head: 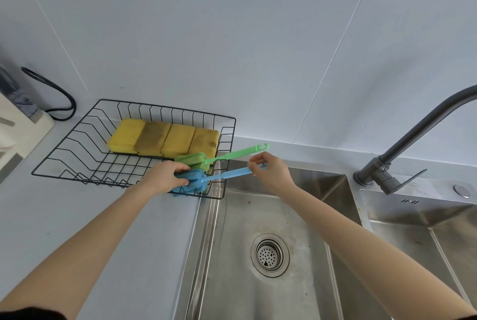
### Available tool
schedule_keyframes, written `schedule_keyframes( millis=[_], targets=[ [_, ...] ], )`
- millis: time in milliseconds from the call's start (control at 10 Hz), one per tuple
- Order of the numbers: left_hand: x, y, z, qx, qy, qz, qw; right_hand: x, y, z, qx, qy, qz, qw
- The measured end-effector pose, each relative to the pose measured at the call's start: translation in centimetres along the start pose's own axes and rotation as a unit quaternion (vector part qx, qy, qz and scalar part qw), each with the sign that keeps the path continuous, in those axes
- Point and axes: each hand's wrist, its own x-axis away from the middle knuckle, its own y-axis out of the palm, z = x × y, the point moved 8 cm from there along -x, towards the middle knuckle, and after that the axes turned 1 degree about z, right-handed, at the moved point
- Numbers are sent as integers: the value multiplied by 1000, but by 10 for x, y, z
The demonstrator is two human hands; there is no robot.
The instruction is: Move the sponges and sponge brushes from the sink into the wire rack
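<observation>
A black wire rack (77, 139) stands on the counter left of the steel sink (304, 219). Several yellow sponges (165, 137) lie in a row at its back. A green sponge brush (204, 159) rests in the rack's right corner, its handle sticking out over the rim. A blue sponge brush (193, 179) lies at the rack's front right. My left hand (165, 175) grips its foam head. My right hand (271, 170) pinches the far end of its blue handle above the sink's edge. No sponge is visible in the basin.
A dark grey faucet (402, 154) rises at the right, between the sink and a second basin (426, 229). A drain strainer (269, 255) sits in the sink floor. A black cable (62, 97) and a white appliance (18, 123) are at the far left.
</observation>
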Motion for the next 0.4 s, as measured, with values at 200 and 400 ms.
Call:
schedule_keyframes(
  millis=[200,400],
  targets=[
    [12,-5,6,29,2,-14,999,9,-5,-8,73,-31,-28,996],
    [23,-22,35,29,19,26,999,21,-10,-22,252,-83,-62,962]
  ],
)
